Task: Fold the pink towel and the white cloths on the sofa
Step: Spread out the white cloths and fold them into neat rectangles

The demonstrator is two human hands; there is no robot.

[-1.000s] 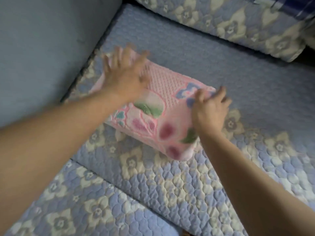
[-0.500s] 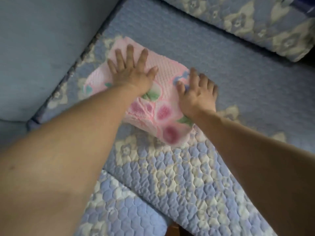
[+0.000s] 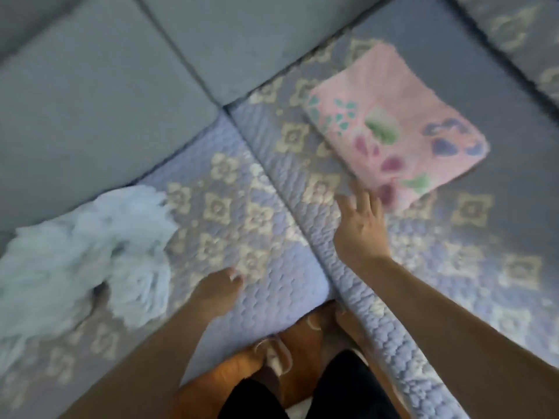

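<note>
Quilted blue sofa covering (image 3: 230,207) with pale flower motifs fills most of the head view, plain grey back cushions (image 3: 90,86) running across from nine to twelve o'clock; the whole frame is smeared by motion. At about two o'clock the pink towel (image 3: 396,125) lies flat as a neat folded rectangle on the seat, its printed leaves and flowers facing up, apart from both hands, which suggests that piece is finished and has been parked out of the working area. At about eight to nine o'clock the white cloths (image 3: 81,252) sit in a crumpled, fluffy heap against the backrest, unfolded, so they look like the next job. The right hand (image 3: 360,225), near the centre and just below the towel's near corner, has its fingers spread and loose, holding nothing; I cannot tell whether a fingertip brushes the towel edge. The left hand (image 3: 217,288) hovers low over the seat at about seven o'clock, beside the white heap but not touching it, its fingers too blurred to read, though nothing shows in it. Bare feet and dark shorts show at six o'clock. No brand, label or legible writing is visible anywhere.
</note>
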